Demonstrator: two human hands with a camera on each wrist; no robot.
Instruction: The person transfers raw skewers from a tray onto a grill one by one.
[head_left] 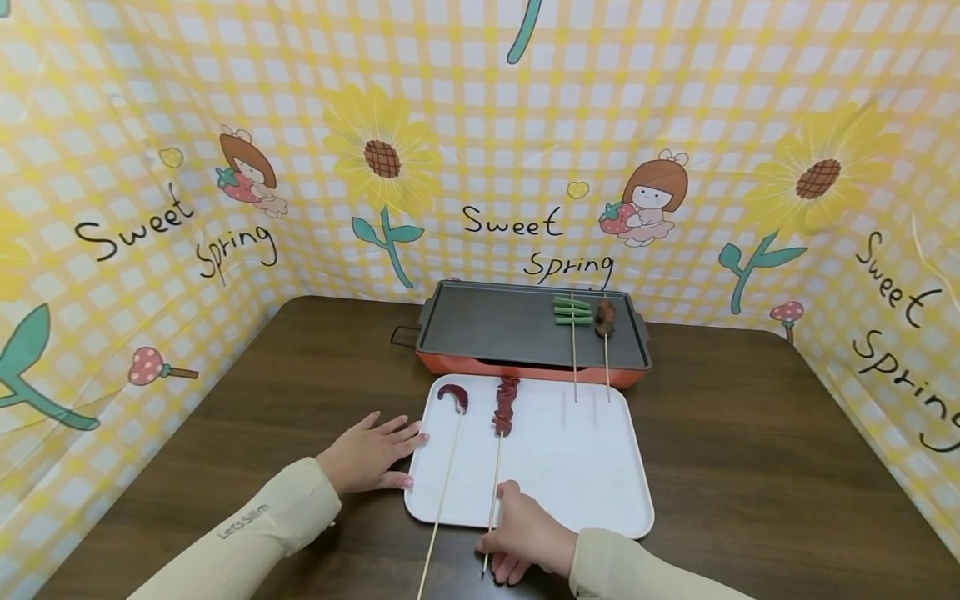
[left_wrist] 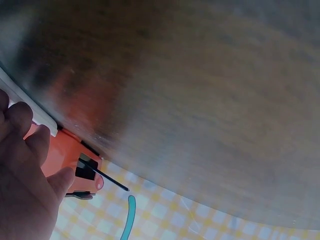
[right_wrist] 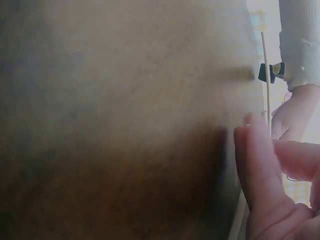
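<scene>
My right hand pinches the lower end of a wooden skewer threaded with folded red meat. The meat lies over the white tray, its top close to the grill's front. Fingers spread, my left hand touches the tray's left edge; the left wrist view shows this hand beside the tray rim. Between the hands lies another skewer bearing a curled dark-red tentacle-like piece, its stick reaching past the tray's front. In the right wrist view, the right hand's fingers are bent together.
Behind the tray stands an orange grill with a dark flat plate. On its right side lie a green-bean-like skewer and a browned meat skewer, sticks overhanging the tray. A wire handle juts left. Patterned cloth encloses the brown table.
</scene>
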